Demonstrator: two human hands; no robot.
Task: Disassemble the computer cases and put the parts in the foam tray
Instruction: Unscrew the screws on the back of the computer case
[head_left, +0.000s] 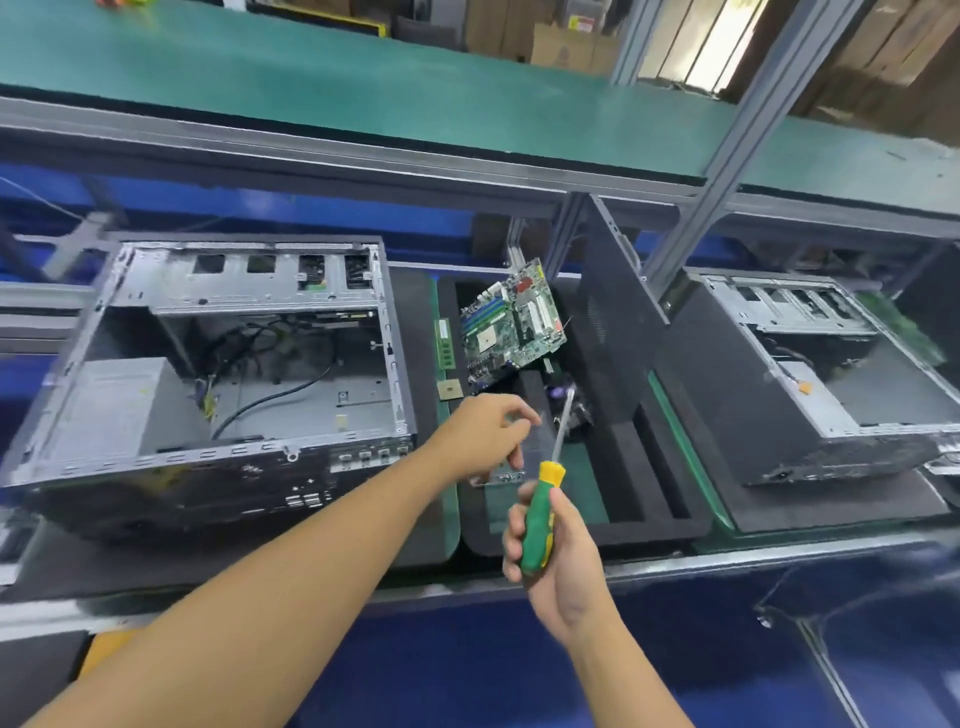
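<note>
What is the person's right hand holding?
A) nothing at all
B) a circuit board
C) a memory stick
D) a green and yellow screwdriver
D: the right hand is wrapped round the handle of the green and yellow screwdriver, whose shaft points up over the foam tray.
</note>
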